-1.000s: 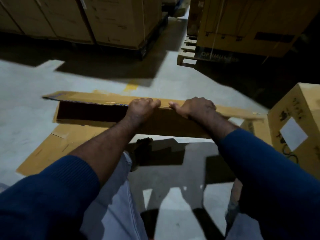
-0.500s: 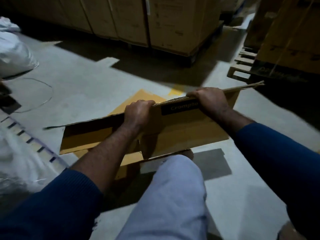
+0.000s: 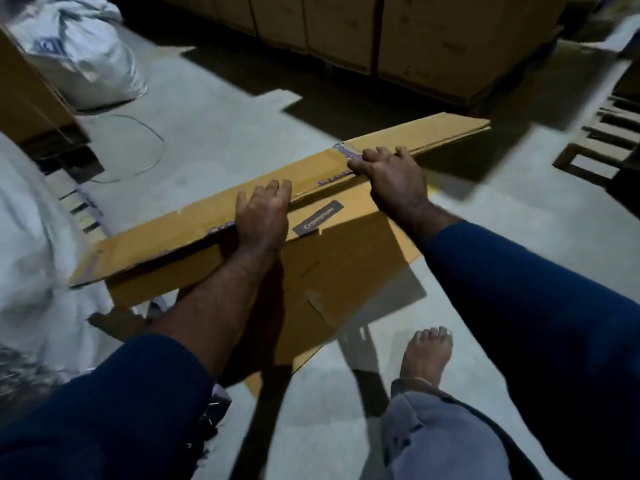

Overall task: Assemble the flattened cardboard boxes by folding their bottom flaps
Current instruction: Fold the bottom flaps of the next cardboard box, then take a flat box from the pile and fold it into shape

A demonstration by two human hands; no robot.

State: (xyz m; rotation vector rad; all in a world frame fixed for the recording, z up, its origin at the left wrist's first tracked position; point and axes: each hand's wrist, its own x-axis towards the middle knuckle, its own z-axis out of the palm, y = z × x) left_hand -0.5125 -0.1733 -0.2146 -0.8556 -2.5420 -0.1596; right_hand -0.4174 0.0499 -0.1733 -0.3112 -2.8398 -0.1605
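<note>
Concrete floor (image 3: 225, 109); cardboard box (image 3: 346, 258) beneath fingers (image 3: 273, 190).

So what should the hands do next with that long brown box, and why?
Probably push the long top flap down flat against the long brown cardboard box. The left hand rests on that flap, the right hand curls over its edge, and a dark gap shows under the flap's left end, so it seems not fully folded.

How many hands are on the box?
2. The left hand lies flat on the flap of the box, near its middle; the right hand grips the flap edge farther right.
</note>
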